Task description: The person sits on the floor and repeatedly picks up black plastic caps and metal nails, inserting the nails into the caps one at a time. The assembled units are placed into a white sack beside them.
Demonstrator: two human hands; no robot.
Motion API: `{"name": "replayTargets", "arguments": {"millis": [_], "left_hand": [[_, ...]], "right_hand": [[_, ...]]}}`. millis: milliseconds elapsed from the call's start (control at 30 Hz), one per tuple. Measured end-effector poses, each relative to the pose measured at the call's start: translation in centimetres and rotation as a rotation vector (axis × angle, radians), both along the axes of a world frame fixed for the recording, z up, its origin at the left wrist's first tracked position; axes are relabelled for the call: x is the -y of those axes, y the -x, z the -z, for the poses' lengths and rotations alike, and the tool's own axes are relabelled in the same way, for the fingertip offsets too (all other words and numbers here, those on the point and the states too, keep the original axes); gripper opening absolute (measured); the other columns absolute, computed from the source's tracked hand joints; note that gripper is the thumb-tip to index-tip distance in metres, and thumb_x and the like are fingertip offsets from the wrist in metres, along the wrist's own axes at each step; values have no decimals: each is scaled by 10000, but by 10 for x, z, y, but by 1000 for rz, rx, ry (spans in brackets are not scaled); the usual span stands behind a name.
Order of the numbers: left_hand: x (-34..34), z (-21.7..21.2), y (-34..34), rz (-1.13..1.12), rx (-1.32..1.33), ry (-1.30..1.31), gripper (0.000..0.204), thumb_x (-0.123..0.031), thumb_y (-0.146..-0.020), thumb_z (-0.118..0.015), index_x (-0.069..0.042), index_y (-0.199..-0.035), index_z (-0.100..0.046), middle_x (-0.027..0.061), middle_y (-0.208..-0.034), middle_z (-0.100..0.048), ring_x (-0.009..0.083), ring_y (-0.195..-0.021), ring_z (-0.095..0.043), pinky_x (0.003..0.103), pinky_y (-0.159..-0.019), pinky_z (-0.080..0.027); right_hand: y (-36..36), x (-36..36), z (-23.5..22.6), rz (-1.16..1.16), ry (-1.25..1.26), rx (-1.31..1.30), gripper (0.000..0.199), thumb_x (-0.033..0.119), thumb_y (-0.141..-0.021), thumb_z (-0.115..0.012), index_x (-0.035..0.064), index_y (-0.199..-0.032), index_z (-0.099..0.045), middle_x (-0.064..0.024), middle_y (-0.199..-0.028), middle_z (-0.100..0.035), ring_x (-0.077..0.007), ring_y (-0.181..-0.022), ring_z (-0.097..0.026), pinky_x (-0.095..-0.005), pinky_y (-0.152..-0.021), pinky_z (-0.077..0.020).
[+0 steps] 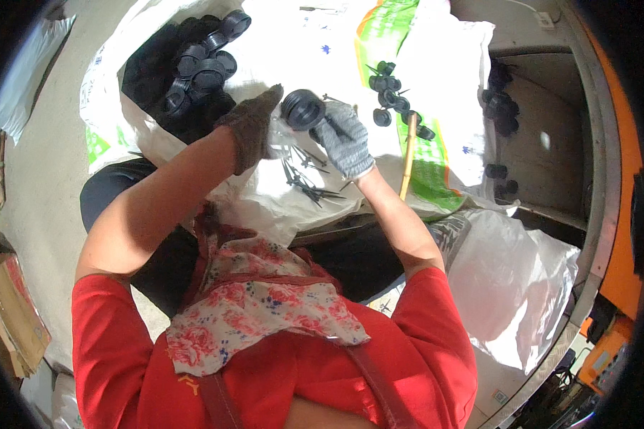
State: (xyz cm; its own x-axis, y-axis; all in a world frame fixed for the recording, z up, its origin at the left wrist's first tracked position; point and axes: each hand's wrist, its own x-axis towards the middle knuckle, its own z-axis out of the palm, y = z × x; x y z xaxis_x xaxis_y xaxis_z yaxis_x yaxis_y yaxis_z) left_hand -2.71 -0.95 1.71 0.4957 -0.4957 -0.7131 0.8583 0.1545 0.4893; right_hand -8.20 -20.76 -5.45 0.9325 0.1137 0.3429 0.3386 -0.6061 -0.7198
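Note:
My left hand [254,125], in a dark brown glove, and my right hand [345,139], in a grey knit glove, meet at a round black plastic cap-like part [303,109] held between them above a white sack. The right hand's fingers pinch the part's edge; the left hand's fingertips press on its other side. Below the hands lie several thin black pins or nails [309,182] on the white sack [279,204]. A pile of similar black round parts [207,61] fills an open sack at the upper left.
A smaller group of black round parts [397,100] lies on a green-and-white sack, beside a wooden stick [408,154]. More black parts [499,107] sit in a brown box at right. A white plastic bag [511,286] lies lower right; cardboard [11,307] at left.

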Motion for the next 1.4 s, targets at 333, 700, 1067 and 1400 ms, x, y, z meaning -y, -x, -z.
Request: {"name": "replayTargets", "arguments": {"millis": [333,700,1067,1400], "left_hand": [[3,15,32,820,1779,-697,179,-50,-723,-565,-24,-900,-564,190,-894,-596,356,-866,-592,397,-758,-485],[15,25,12,229,621,257,398,-310,-870,-570,-18,-1133,-509,137,-1044,-603,219,-951,-610,333,-829,-511],[34,2,38,555,1569,-539,639,-211,-619,-765,28,-1155,-510,194,-1041,-550,308,-959,-553,357,-851,-477],[-16,16,-20,114,2128,-1271,443,-220,-744,-650,-65,-1147,-547,175,-1115,-517,318,-1007,-525,477,-859,-410]], "right_hand": [[32,-31,-70,-145,419,-306,134,97,-728,-554,42,-779,-665,-128,-735,-630,-310,-770,-610,-406,-770,-475],[21,-9,-52,49,-1788,-573,192,247,-886,-547,65,-846,-594,-75,-884,-621,-225,-828,-581,-376,-829,-477],[29,-27,-20,354,-902,-406,347,-49,-825,-478,-6,-1169,-481,-94,-989,-568,-167,-880,-569,-276,-782,-488],[49,14,-43,278,546,-395,644,157,-749,-706,-29,-1289,-407,-222,-1319,-427,-292,-1208,-456,-345,-990,-401]]}}
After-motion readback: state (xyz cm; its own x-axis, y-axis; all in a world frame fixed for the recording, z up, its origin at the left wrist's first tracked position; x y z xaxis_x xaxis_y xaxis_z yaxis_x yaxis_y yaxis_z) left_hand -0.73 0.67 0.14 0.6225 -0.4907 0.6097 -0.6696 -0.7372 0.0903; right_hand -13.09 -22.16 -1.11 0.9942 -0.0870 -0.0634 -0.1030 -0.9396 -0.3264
